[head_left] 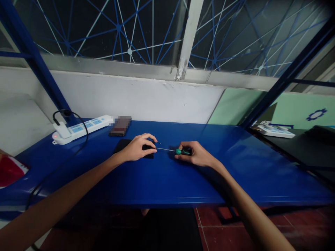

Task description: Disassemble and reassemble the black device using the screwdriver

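A screwdriver (pixel 179 151) with a green and black handle and a thin metal shaft lies sideways in my right hand (pixel 195 153), whose fingers wrap its handle. The shaft points left, and its tip meets the fingertips of my left hand (pixel 140 147). My left thumb and fingers are pinched at that tip; whatever small thing may sit between them is too small to make out. Under my left hand lies a flat black object (pixel 122 145), partly covered by the hand. A tiny dark piece (pixel 159 143) rests on the blue table (pixel 167 181) just beyond my left fingertips.
A white power strip (pixel 83 129) with a plugged-in black cable (pixel 87 136) lies at the back left. Beside it is a dark phone-like object (pixel 120 126), partly blurred. Blue frame posts rise on both sides. A red and white item (pixel 12 169) is at the left edge.
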### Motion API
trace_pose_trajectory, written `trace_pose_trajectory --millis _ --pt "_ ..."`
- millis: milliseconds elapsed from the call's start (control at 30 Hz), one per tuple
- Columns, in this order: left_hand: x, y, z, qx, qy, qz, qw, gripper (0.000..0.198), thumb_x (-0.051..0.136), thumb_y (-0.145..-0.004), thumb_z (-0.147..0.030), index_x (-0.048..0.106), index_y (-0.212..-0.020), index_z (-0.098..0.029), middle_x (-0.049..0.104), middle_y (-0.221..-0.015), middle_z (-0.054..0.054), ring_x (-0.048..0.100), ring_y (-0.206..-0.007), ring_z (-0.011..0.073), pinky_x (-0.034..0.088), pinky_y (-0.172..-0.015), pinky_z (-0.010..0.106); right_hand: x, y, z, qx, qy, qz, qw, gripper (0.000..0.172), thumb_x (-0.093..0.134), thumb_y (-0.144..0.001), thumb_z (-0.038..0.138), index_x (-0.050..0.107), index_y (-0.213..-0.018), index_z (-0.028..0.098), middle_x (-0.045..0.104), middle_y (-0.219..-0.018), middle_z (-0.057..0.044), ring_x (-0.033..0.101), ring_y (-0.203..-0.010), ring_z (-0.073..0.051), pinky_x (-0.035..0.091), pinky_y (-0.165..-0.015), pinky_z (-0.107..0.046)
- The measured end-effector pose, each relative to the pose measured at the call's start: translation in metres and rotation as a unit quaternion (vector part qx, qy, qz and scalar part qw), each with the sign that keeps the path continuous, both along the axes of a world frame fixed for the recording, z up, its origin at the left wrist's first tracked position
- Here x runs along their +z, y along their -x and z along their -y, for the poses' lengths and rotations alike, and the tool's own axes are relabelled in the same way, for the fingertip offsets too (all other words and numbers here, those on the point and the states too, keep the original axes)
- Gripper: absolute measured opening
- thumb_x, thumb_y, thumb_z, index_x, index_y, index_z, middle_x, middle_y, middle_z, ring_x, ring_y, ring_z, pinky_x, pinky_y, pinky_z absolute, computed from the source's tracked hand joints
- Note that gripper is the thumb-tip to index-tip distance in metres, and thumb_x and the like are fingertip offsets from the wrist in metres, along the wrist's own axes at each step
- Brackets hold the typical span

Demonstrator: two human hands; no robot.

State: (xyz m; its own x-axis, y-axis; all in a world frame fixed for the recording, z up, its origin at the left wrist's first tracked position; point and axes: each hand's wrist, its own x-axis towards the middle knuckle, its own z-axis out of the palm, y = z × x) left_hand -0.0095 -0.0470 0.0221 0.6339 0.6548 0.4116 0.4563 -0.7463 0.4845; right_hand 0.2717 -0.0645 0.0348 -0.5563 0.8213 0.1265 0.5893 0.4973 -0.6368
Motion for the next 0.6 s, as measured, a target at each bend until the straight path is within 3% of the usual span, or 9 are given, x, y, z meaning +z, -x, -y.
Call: trace_pose_trajectory --millis 100,200,333,433,533,600 --pt "-0.002 -0.005 -0.002 0.041 -0.047 -0.016 0.998 0.023 0.055 -0.092 -0.037 0.073 -0.094 -0.023 0.063 -0.113 0.006 0.059 -0.099 0.0211 0.045 -0.090 0.040 0.003 -0.003 -0.001 -0.017 0.001 -0.022 1.000 0.027 0.065 -0.079 0.044 0.058 -0.076 0.018 0.052 -0.066 0.002 0.038 -0.058 -0.011 0.028 -0.054 -0.027" --pt "-0.006 -0.011 -0.002 0.112 -0.081 -0.069 0.988 0.031 0.047 -0.095 -0.037 0.064 -0.119 -0.025 0.061 -0.119 0.007 0.055 -0.109 0.0253 0.040 -0.094 0.045 0.006 -0.006 -0.001 -0.033 -0.002 -0.041 0.999 0.028 0.066 -0.079 0.045 0.057 -0.075 0.018 0.049 -0.065 0.002 0.036 -0.058 -0.011 0.027 -0.053 -0.027" --pt "-0.003 -0.008 -0.002 0.163 -0.045 -0.114 0.979 0.050 0.044 -0.095 -0.047 0.045 -0.139 -0.024 0.055 -0.129 0.011 0.052 -0.115 0.0286 0.039 -0.095 0.046 0.004 -0.011 -0.004 -0.054 -0.010 -0.040 0.998 0.031 0.064 -0.079 0.048 0.057 -0.075 0.018 0.047 -0.063 0.003 0.035 -0.056 -0.010 0.026 -0.052 -0.027" --pt "0.010 0.008 -0.004 0.140 0.006 -0.148 0.979 0.057 0.043 -0.091 -0.059 0.048 -0.137 -0.027 0.053 -0.131 0.010 0.051 -0.115 0.0290 0.039 -0.094 0.043 0.000 -0.012 -0.008 -0.084 -0.047 -0.010 0.995 0.033 0.060 -0.081 0.050 0.056 -0.073 0.019 0.046 -0.061 0.003 0.036 -0.055 -0.010 0.025 -0.052 -0.026" --pt "0.024 0.028 -0.006 0.069 0.085 -0.231 0.967 0.080 0.058 -0.075 -0.069 0.041 -0.142 -0.030 0.051 -0.129 0.011 0.051 -0.112 0.0314 0.041 -0.087 0.038 -0.006 -0.011 -0.012 -0.125 -0.097 0.068 0.985 0.029 0.052 -0.087 0.047 0.058 -0.081 0.019 0.053 -0.062 0.001 0.043 -0.055 -0.012 0.028 -0.053 -0.026" --pt "0.029 0.038 -0.008 0.054 0.112 -0.269 0.955 0.092 0.066 -0.066 -0.069 0.037 -0.144 -0.031 0.052 -0.124 0.011 0.053 -0.106 0.0309 0.041 -0.080 0.034 -0.011 -0.010 -0.014 -0.148 -0.119 0.131 0.973 0.024 0.048 -0.090 0.040 0.059 -0.091 0.018 0.062 -0.071 -0.003 0.051 -0.061 -0.014 0.029 -0.056 -0.026"
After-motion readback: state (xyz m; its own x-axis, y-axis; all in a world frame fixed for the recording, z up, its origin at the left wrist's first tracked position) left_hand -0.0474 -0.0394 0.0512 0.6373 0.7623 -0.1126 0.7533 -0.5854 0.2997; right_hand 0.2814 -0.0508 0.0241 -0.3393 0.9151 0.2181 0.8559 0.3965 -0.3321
